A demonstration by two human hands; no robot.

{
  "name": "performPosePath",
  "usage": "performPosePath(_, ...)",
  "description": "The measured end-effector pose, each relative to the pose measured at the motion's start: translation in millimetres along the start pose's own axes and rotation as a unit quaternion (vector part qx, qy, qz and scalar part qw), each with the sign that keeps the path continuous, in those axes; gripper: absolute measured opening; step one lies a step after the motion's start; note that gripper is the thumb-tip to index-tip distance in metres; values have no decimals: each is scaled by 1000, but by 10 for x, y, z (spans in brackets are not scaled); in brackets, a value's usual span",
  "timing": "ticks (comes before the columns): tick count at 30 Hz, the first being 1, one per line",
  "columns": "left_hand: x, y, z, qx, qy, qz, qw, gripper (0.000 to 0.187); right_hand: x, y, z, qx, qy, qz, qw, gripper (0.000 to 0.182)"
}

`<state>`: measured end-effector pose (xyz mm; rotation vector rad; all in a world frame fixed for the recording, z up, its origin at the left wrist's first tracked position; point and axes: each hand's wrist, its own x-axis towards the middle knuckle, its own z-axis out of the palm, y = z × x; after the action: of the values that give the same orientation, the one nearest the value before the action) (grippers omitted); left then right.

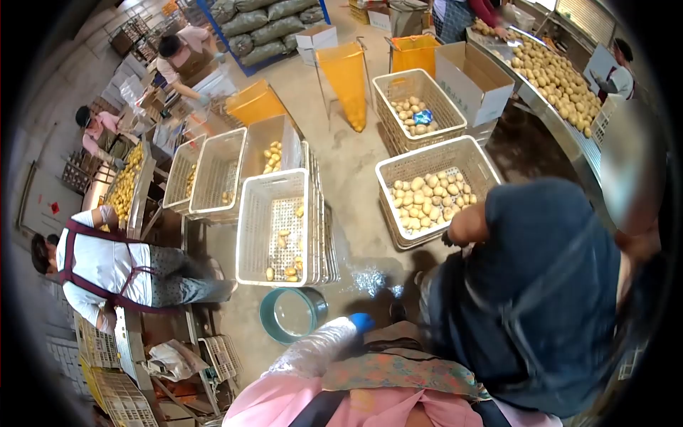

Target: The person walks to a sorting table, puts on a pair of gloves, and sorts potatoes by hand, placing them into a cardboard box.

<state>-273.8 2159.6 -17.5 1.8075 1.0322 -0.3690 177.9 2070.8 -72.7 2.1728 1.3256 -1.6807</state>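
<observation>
My left hand (361, 322), in a blue glove below a shiny silver sleeve, is low in front of my floral apron (398, 373). Its fingers are too small and foreshortened to read, and nothing held can be made out. Left of it stands a teal bucket (290, 315), apart from the hand. Beyond the bucket, a stack of white crates (272, 178) has a few yellow potatoes (283, 238) in its top crate. My right hand does not show. At right, a person in dark clothes (541, 285) leans beside a white crate (437, 158) of pale potatoes (427, 199).
Two people work at a left-hand potato table (142, 171); a person in a white shirt (107, 263) bends nearby. A conveyor (526, 78) carries potatoes at right. Yellow bags (343, 75) hang on frames, and sacks (260, 28) fill a blue rack behind. The floor has a wet patch (370, 280).
</observation>
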Motion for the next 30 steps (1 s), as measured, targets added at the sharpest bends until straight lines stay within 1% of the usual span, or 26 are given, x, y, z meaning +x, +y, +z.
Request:
performPosePath(1,89,-34,-40,-63,4,-74,995,39,73,3,-28,-3,1,-1,1000,29)
performPosePath(2,102,-32,-105,-160,53,-98,981,40,168,-49,-91,-6,6,-3,1000,29)
performPosePath(3,206,-128,-121,-164,59,-114,978,38,155,-183,-188,-6,10,0,1000,29)
performPosePath(5,308,-305,-169,-157,82,-116,977,39,279,-261,-285,-3,20,4,1000,29)
performPosePath(6,354,-335,-233,-156,75,-112,979,39,358,-308,-353,-2,30,7,1000,29)
performPosePath(8,517,-400,-410,-6,71,-53,996,37,386,-431,-443,-1,39,18,999,29)
performPosePath(9,657,-421,-508,-5,70,-46,997,37,399,-494,-495,-1,43,25,999,29)
performPosePath(10,800,-434,-592,-5,46,-32,998,39,410,-565,-527,-2,44,32,999,29)
performPosePath(12,948,-255,-958,5,10,-13,1000,40,462,-704,-629,-4,51,47,998,29)
performPosePath(13,1098,-243,-1153,5,11,-4,1000,40,460,-780,-668,-6,54,56,997,28)
performPosePath(15,1292,-267,-1503,2,-2,83,997,40,458,-928,-714,-7,61,78,995,28)
performPosePath(17,1415,-294,-1991,25,-26,108,994,41,418,-1087,-736,-7,67,102,993,28)
performPosePath(19,1436,-402,-2535,-8,-43,47,998,41,375,-1268,-759,-5,68,123,990,28)
performPosePath(20,1431,-542,-2702,-12,-46,48,998,41,360,-1377,-769,-4,67,133,989,28)
performPosePath(22,1384,-857,-3109,-6,38,5,999,41,392,-1611,-826,-6,65,143,987,28)
performPosePath(23,1336,-996,-3277,-6,38,4,999,41,420,-1710,-870,-7,63,148,987,28)
performPosePath(25,1161,-1163,-3628,-23,100,-36,994,43,519,-1717,-934,-7,65,160,985,28)
performPosePath(26,1164,-1347,-3717,-22,90,-36,995,43,518,-1811,-960,-2,64,166,984,28)
performPosePath(28,1250,-1731,-3755,-10,92,-69,993,45,579,-1982,-988,1,61,173,983,28)
performPosePath(30,1271,-1888,-3830,-28,78,-70,994,44,636,-2218,-1048,2,56,184,981,28)
